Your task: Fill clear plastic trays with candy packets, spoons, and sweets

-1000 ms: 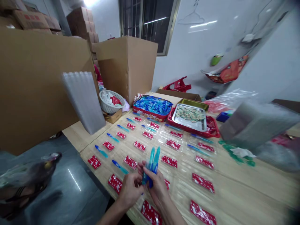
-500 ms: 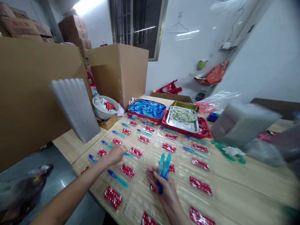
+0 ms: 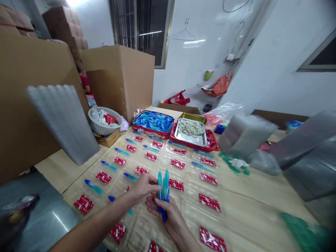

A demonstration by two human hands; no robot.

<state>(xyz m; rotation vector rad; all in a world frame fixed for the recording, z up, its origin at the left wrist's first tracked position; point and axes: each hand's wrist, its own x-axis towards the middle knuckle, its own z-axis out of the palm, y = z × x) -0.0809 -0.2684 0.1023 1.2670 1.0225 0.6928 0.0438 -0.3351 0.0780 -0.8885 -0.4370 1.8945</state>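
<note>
The right hand is gripping a bunch of blue and teal plastic pens upright, while the left hand is pinching one of them above the wooden surface.

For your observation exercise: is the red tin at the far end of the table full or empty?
Full. The red tin is heaped to its rim with blue pens, which cover its bottom entirely.

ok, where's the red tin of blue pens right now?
Head view, upper middle: the red tin of blue pens sits at the table's far end, just left of the steel tray in the red tray, and right of the white basket.
</note>
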